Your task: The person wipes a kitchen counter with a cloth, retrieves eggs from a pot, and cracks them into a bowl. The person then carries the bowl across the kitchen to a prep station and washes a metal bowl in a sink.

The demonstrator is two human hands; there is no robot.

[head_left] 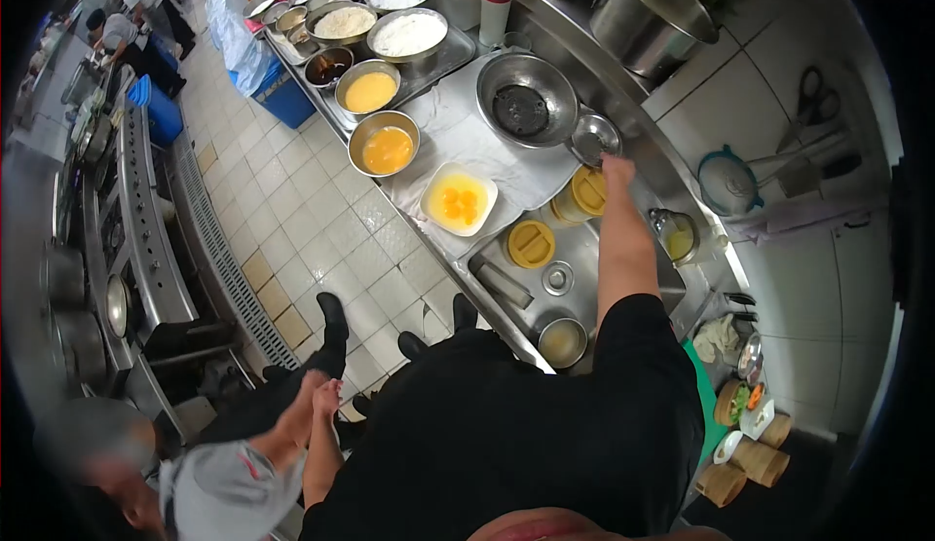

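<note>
My right hand (617,167) reaches out to the small metal bowl (595,138), its fingers closed on the near rim. That bowl stands beside a large metal bowl (527,101) with a dark patch at its bottom. Down at the lower left, my left hand (328,395) is curled closed near a co-worker's hand (308,385); what it holds, if anything, is too small to tell. On the white cloth (450,99) are a square white dish of egg yolks (459,198) and a metal bowl of yolks (386,148). Yellow-lidded containers (531,244) stand below my right hand's bowl.
A co-worker (234,487) stands close on the left. Behind the cloth, a tray (453,54) carries several bowls of powder and sauces. A sieve (729,181) and scissors hang on the right wall. Bamboo steamers (760,461) sit at lower right. Stoves line the far left.
</note>
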